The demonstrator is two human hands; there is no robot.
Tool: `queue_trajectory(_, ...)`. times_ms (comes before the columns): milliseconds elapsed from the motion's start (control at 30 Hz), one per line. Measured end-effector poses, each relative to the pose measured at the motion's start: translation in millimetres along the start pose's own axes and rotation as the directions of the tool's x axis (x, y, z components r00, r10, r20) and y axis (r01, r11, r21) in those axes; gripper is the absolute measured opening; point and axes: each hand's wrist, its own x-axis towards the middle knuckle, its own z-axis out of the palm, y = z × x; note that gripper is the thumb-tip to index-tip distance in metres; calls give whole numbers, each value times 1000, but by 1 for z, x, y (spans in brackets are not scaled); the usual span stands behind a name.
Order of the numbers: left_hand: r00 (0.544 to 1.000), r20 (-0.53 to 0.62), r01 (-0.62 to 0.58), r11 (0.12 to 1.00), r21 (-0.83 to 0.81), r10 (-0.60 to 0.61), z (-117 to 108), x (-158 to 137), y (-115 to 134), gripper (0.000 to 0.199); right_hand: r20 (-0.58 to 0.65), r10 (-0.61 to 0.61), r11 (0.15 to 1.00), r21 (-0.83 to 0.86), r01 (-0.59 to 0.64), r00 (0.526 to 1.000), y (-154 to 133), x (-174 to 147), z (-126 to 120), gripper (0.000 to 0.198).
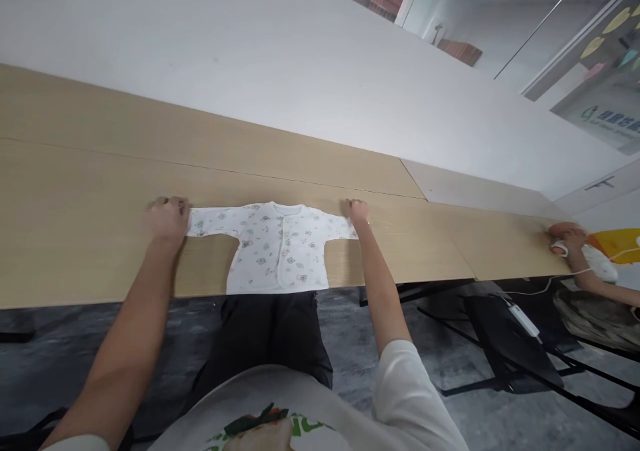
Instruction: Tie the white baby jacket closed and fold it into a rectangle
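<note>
A white baby shirt [265,248] with a small animal-like print and a front placket lies spread flat on the wooden table, neckline away from me, hem along the near edge. Both sleeves stretch out sideways. At the end of the left sleeve, my left hand [169,218] is closed on the cuff, slightly blurred. My right hand [357,211] pinches the cuff of the other sleeve, its fingers curled and partly hidden.
The long table [90,224] runs along a white wall [240,58]. To the right stands a black folding chair [515,344] with a white power strip [524,321] on it. At the far right another person's hand [575,239] touches a doll-like object [597,264] near a yellow item [617,243].
</note>
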Motion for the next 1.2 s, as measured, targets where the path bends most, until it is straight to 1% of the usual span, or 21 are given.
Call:
queue_trajectory(67,994,-85,-58,997,53,63,-6,-10,23,46,-30,-126,992,-20,126,992,-27,-8,-1,37)
queue_trajectory(100,989,-102,-98,993,64,104,-7,-17,39,45,-14,-204,979,-14,204,979,-43,-15,0,35)
queue_trajectory(133,982,-83,-165,985,47,169,-6,-24,56,44,6,-275,961,-1,275,961,-60,-23,3,34)
queue_trajectory(167,967,-48,-252,968,-1,252,-3,-32,75,44,6,-368,930,23,368,930,-78,-32,7,34)
queue_trajectory(200,937,3,-347,935,-78,348,2,-39,94,43,17,-416,909,41,415,909,-94,-41,12,33)
queue_trajectory(233,896,49,-428,887,-173,441,9,-46,112,42,29,-439,898,52,438,898,-107,-49,17,33)
queue_trajectory(300,810,92,-528,789,-315,579,28,-56,139,38,72,-471,882,49,469,879,-126,-61,27,31)
queue_trajectory(333,786,105,-547,765,-340,609,38,-59,148,37,81,-472,881,36,471,878,-131,-64,31,31)
queue_trajectory(367,785,100,-549,762,-344,611,47,-59,154,36,86,-468,883,21,468,879,-133,-64,34,31)
queue_trajectory(467,806,106,-520,783,-342,582,64,-50,160,36,83,-436,899,-3,438,896,-130,-57,35,31)
queue_trajectory(567,809,147,-502,798,-334,570,68,-31,166,32,78,-402,916,39,400,912,-130,-45,34,31)
queue_trajectory(633,820,174,-481,822,-306,545,67,-21,174,31,55,-379,922,103,372,924,-134,-39,37,30)
queue_trajectory(700,847,180,-440,850,-290,500,67,-17,182,30,27,-354,921,183,343,935,-140,-36,43,30)
queue_trajectory(767,873,156,-403,864,-303,462,68,-18,186,29,-10,-333,908,265,324,943,-144,-34,51,29)
queue_trajectory(833,889,107,-392,861,-325,445,72,-23,185,28,-58,-319,885,340,319,946,-144,-33,60,29)
queue_trajectory(900,892,65,-402,851,-338,448,75,-27,182,28,-96,-309,858,402,321,946,-143,-33,66,28)
queue_trajectory(967,885,48,-419,837,-353,463,77,-30,177,27,-120,-294,838,446,316,948,-141,-33,69,25)
queue_trajectory(1067,874,53,-428,819,-381,482,78,-29,174,25,-133,-285,817,485,313,949,-139,-32,71,20)
queue_trajectory(1200,882,61,-411,825,-387,468,79,-27,175,23,-151,-297,799,502,332,943,-139,-33,72,18)
